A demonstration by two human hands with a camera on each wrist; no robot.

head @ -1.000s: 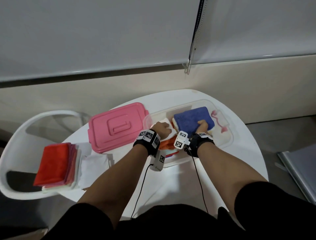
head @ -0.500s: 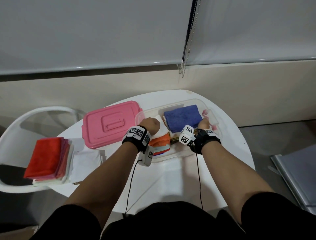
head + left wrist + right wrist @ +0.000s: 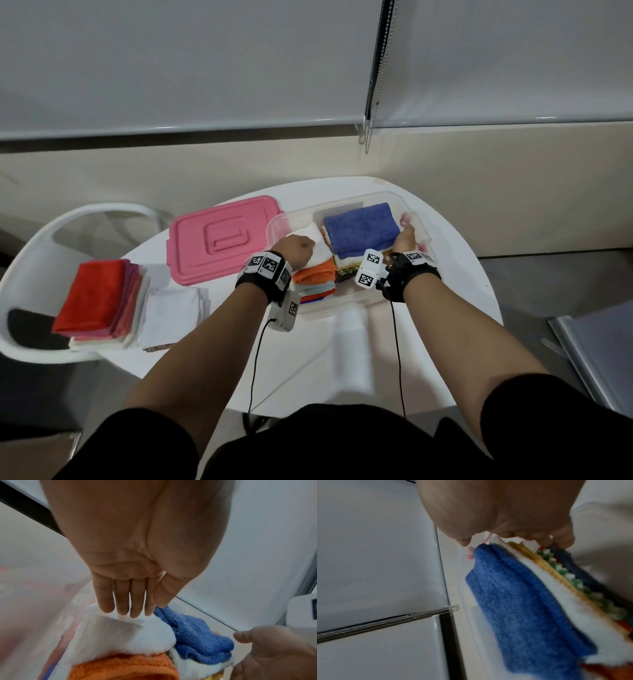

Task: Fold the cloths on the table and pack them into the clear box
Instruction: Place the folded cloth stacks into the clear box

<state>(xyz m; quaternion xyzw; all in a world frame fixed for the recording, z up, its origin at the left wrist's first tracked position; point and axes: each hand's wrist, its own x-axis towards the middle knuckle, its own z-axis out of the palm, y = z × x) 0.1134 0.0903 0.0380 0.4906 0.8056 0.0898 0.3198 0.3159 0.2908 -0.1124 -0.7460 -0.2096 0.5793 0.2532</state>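
Your left hand (image 3: 297, 247) lies with straight fingers (image 3: 120, 599) on the white cloth (image 3: 123, 637) in the clear box (image 3: 346, 305) on the bench (image 3: 308, 359). Your right hand (image 3: 404, 238) grips the right-hand stack's end beneath the blue cloth (image 3: 361, 229). Further left, unpacked cloths (image 3: 99, 301) lie beside the pink lid (image 3: 219, 238).

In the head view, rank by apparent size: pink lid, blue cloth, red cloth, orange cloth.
1. pink lid
2. red cloth and blue cloth: look alike, unranked
3. orange cloth, mostly covered
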